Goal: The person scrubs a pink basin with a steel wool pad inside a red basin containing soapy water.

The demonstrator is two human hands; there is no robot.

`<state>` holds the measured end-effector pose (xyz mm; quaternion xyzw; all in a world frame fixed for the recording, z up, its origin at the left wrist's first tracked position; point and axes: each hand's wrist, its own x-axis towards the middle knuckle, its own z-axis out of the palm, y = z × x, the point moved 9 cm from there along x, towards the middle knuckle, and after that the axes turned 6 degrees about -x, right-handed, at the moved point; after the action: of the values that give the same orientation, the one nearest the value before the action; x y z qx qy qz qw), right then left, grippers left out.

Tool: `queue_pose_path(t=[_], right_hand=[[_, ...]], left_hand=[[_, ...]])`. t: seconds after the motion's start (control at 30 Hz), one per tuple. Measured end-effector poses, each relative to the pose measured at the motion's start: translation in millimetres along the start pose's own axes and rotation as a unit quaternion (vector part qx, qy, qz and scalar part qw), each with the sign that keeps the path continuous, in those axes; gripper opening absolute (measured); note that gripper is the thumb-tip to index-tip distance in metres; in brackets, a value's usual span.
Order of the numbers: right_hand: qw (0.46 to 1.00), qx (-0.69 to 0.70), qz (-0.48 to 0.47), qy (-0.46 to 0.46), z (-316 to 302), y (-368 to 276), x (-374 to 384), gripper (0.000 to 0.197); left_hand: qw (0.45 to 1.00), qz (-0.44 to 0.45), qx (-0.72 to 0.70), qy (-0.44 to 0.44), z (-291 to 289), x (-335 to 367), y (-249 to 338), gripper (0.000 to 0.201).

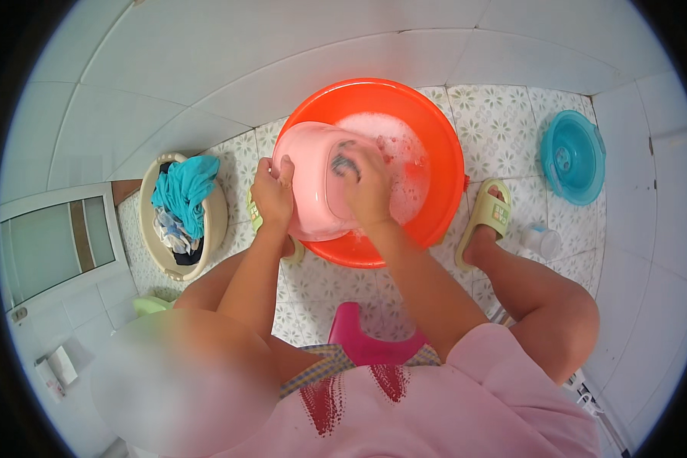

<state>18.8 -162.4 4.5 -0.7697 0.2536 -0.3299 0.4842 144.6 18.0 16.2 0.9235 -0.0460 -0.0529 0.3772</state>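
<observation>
A pink plastic basin (311, 202) is tilted over the large orange-red tub (440, 137), its underside facing me. My left hand (273, 191) grips the basin's left side, the thumb lying on the outer wall. My right hand (369, 185) is closed on a dark, wiry scouring pad (343, 162) and presses it against the basin's bottom. Part of the pad is covered by the fingers. Soapy water (414, 174) with white foam lies in the tub, to the right of the basin.
To the left stands a cream laundry basket (146, 237) with a turquoise cloth (187, 191) and other clothes. A blue basin (575, 177) and a clear container (540, 241) are at right. Behind the tub rises a tiled wall (298, 46). A magenta stool (370, 349) is beneath me.
</observation>
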Motion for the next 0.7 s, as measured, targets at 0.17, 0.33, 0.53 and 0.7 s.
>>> queue_pose_path(t=[0.17,0.33,0.53,0.7], right_hand=[[0.995,-0.062,0.073,-0.021,-22.8,14.0,-50.7,0.031],[0.997,0.030,-0.050,-0.049,-9.3,-45.3,-47.2,0.031],[0.969,0.180,0.169,0.020,-28.6,11.4,-48.7,0.023],[0.997,0.026,0.072,-0.027,-27.2,-26.5,-76.5,0.025]], left_hand=[[0.999,0.019,0.000,0.030,-3.8,1.3,-9.2,0.043],[1.000,0.013,0.002,0.020,-1.2,1.0,-10.3,0.047],[0.998,-0.013,-0.029,-0.050,6.5,5.4,-16.5,0.064],[0.992,-0.025,-0.069,-0.105,15.8,-12.3,-8.1,0.071]])
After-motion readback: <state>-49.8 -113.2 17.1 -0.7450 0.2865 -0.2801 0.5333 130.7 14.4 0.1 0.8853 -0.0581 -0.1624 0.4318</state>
